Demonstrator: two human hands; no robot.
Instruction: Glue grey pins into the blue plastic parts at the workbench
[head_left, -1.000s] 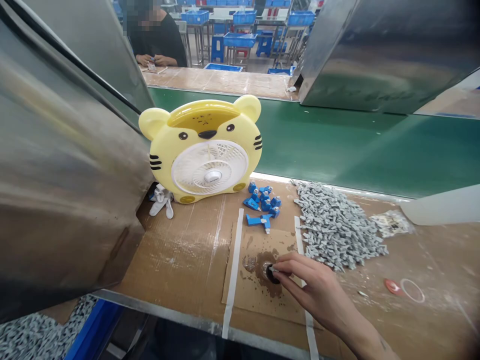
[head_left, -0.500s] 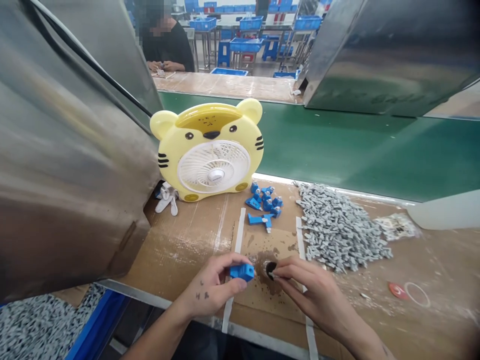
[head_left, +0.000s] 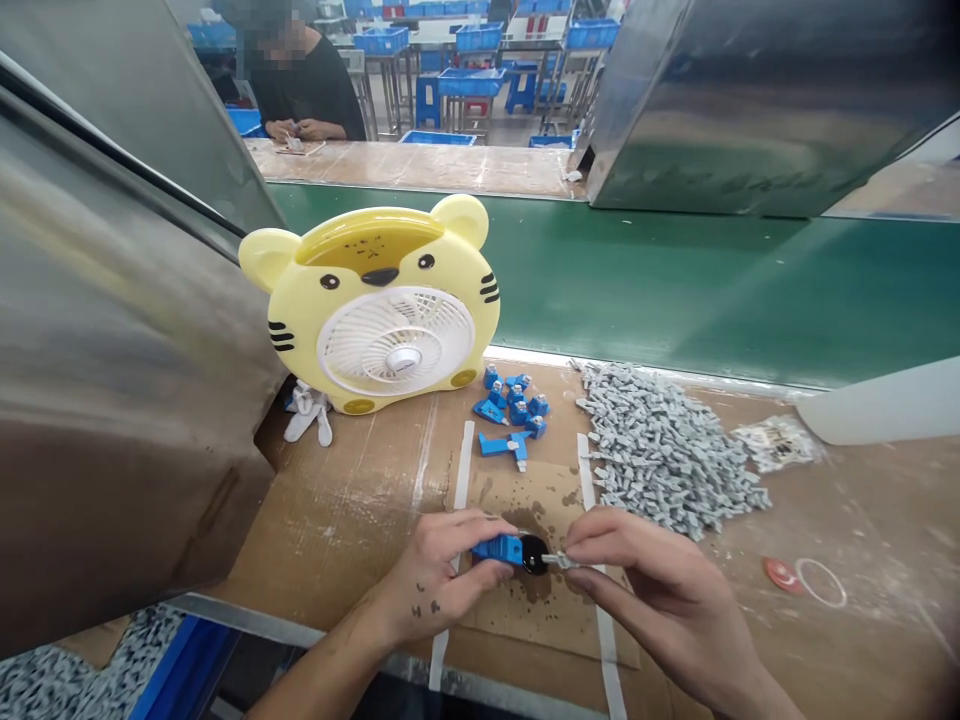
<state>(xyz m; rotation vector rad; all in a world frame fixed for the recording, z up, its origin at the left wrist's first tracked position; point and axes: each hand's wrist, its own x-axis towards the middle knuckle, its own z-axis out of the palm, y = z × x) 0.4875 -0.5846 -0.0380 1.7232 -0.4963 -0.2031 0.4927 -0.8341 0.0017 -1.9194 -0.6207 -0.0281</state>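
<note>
A small blue plastic block [head_left: 496, 548] is pinched between the thumb and fingers of my left hand [head_left: 442, 575], its holed end turned to the right. My right hand [head_left: 660, 585] grips a small light-grey plastic piece [head_left: 556, 561] by its outer end, with the narrow tip pointing left toward the block. Between and below the two parts sits a small round dish of dark liquid [head_left: 535, 556]; the block and grey tip partly overlap it. Dark wet stains surround the dish on the cardboard [head_left: 551, 630]. Several more blue pieces [head_left: 516, 402] lie just beyond my hands.
A large heap of grey pieces [head_left: 667, 450] lies right of the taped cardboard. A yellow tiger-faced fan [head_left: 390, 300] stands behind, before a green conveyor belt [head_left: 675, 290]. Metal panels rise left and right. A red disc [head_left: 781, 574] lies at right; a person [head_left: 304, 90] sits across the belt.
My right hand has drawn the grey piece up from the dish and it now shows in the fingertips. My left hand has brought the blue block closer to it. The camera view has shifted slightly.
</note>
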